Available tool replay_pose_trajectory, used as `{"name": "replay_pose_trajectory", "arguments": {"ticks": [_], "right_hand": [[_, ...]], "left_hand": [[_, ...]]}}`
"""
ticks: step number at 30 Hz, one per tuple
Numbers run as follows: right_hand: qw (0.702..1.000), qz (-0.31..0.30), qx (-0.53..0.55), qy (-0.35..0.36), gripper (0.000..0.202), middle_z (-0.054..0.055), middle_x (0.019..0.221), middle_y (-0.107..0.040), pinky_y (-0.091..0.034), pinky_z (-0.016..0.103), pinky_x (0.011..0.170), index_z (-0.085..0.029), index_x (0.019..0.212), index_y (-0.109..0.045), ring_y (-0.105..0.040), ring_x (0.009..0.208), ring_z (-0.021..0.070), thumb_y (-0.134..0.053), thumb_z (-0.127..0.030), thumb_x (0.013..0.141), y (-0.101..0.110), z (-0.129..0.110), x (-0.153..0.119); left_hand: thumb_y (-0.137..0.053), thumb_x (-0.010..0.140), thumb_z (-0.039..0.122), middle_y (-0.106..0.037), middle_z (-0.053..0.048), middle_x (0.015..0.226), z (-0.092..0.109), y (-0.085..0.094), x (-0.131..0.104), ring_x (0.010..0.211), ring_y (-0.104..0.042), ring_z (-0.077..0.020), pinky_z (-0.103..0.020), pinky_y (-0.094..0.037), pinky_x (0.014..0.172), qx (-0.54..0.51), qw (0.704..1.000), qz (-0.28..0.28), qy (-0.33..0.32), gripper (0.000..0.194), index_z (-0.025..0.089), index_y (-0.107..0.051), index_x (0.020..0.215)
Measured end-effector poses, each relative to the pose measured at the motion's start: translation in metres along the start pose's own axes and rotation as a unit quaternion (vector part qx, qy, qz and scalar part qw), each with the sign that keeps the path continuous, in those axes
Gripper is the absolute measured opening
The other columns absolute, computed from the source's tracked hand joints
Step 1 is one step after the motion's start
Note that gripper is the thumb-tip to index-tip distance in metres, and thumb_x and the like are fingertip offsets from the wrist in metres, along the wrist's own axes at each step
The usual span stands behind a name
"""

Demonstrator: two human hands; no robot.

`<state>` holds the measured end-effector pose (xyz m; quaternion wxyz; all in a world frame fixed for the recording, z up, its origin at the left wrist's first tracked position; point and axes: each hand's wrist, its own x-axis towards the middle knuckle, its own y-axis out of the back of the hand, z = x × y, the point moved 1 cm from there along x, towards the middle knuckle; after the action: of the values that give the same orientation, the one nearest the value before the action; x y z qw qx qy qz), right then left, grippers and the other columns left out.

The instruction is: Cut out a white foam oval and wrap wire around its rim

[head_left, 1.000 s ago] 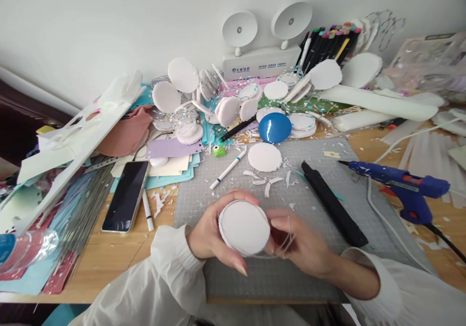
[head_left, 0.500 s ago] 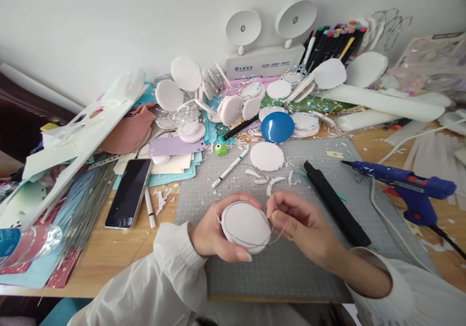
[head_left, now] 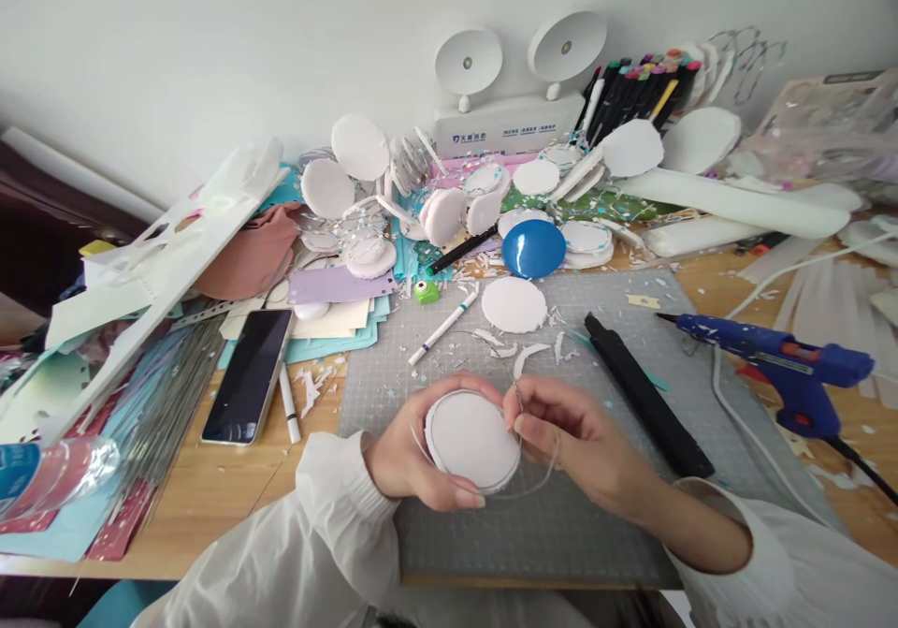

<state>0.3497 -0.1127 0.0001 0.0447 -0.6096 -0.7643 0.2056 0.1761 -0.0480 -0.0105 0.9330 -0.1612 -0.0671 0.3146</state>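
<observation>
My left hand (head_left: pixel 427 445) is closed around the edge of a round white foam disc (head_left: pixel 473 441), its thumb along the lower rim. A thin grey wire (head_left: pixel 540 483) loops about the disc and bows out to the right below it. At the disc's right edge, my right hand (head_left: pixel 561 427) pinches the wire between thumb and fingertips; a short twisted bit sticks up above them. Both hands are over the grey cutting mat (head_left: pixel 484 544). Just beyond them lie another white disc (head_left: pixel 514 305) and curved white scraps (head_left: pixel 529 357).
A black utility knife (head_left: pixel 645 394) lies right of my hands, with a blue glue gun (head_left: pixel 778 357) farther right. On the left are a phone (head_left: pixel 249 375) and a bottle (head_left: pixel 56 469). A blue oval lid (head_left: pixel 533 248) and several white discs crowd the back.
My right hand has shifted slightly left, closer to the disc. The wire that crossed the disc's face now lies nearer its rim, with its loop hanging lower on the right.
</observation>
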Motion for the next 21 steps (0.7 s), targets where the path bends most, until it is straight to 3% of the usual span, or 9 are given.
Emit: {"name": "replay_pose_trajectory", "arguments": {"ticks": [6, 10, 16, 21], "right_hand": [[0.999, 0.029, 0.038, 0.023, 0.026, -0.008, 0.056, -0.037, -0.022, 0.021, 0.046, -0.020, 0.081, -0.053, -0.029, 0.049, 0.0059, -0.057, -0.043, 0.092, 0.001, 0.003, 0.003], [0.998, 0.053, 0.032, 0.004, 0.029, -0.008, 0.056, -0.037, -0.020, 0.021, 0.046, -0.019, 0.078, -0.054, -0.029, 0.049, 0.0057, -0.061, -0.045, 0.089, 0.000, 0.001, 0.005], [0.999, 0.031, 0.005, -0.025, 0.036, -0.009, 0.049, -0.034, -0.018, 0.022, 0.044, -0.018, 0.075, -0.055, -0.025, 0.045, 0.0053, -0.058, -0.051, 0.089, -0.002, 0.005, 0.009], [0.996, 0.054, -0.022, -0.066, 0.039, -0.009, 0.050, -0.038, -0.022, 0.021, 0.044, -0.017, 0.078, -0.056, -0.029, 0.045, 0.0057, -0.060, -0.055, 0.085, -0.004, 0.008, 0.014]], "left_hand": [[-0.082, 0.056, 0.017, -0.061, -0.008, 0.115, 0.003, -0.001, -0.001, 0.096, -0.060, -0.0207, -0.029, -0.048, 0.080, 0.007, 0.999, 0.025, -0.024, 0.070, 0.024, -0.054, 0.120], [-0.084, 0.055, 0.014, -0.052, -0.009, 0.135, 0.001, 0.000, 0.001, 0.112, -0.058, -0.0237, -0.033, -0.047, 0.092, -0.029, 0.999, 0.027, -0.033, 0.086, 0.029, -0.047, 0.131], [-0.090, 0.051, 0.025, -0.048, -0.014, 0.142, -0.002, 0.004, 0.004, 0.127, -0.049, -0.0320, -0.048, -0.037, 0.107, -0.056, 0.995, 0.035, -0.069, 0.103, 0.030, -0.040, 0.141], [-0.092, 0.050, 0.029, -0.052, -0.012, 0.134, -0.003, 0.005, 0.005, 0.120, -0.054, -0.0310, -0.047, -0.044, 0.103, -0.069, 0.991, 0.058, -0.095, 0.097, 0.030, -0.047, 0.136]]}}
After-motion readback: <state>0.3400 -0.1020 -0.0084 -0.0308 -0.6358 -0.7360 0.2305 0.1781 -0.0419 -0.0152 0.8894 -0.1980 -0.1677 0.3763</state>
